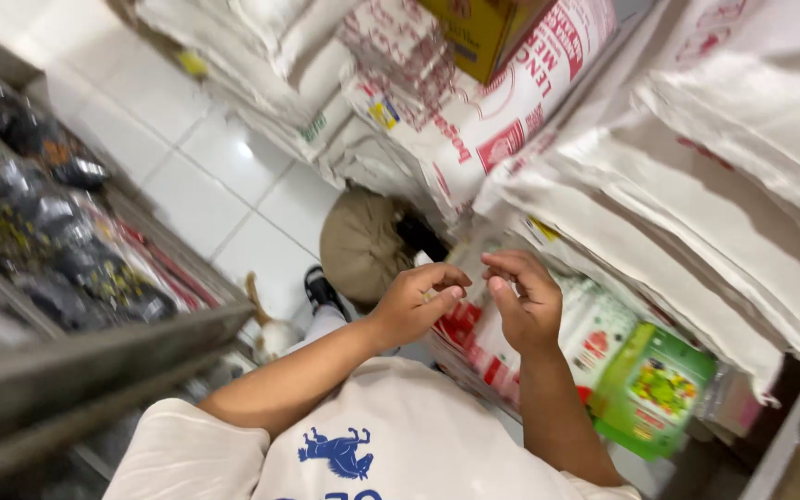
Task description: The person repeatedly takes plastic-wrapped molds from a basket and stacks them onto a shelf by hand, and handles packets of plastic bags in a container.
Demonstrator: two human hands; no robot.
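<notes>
- While both hands are hovering close together in front of the chest, the left hand (411, 306) is curling its fingers loosely inward, thumb nearly meeting forefinger; whether anything small is sitting in that grip is impossible to tell.
- Just beside it, the right hand (522, 298) is bending its fingers half-closed, and nothing is showing in its grip either.
- Directly beneath both hands, the red-and-white printed plastic packet (474, 347) is lying among stacked goods, partly covered by the wrists.
- Near the right forearm, a green cardboard box with a bright picture panel (652, 389) is leaning, its lower edge hidden.
- Coarse white woven sacks (733, 185) are piling up to the right, running out of view.
- Beyond the fingers, a tan rounded fabric bundle (361, 243) is resting on the glossy white tiled floor (224, 185).
</notes>
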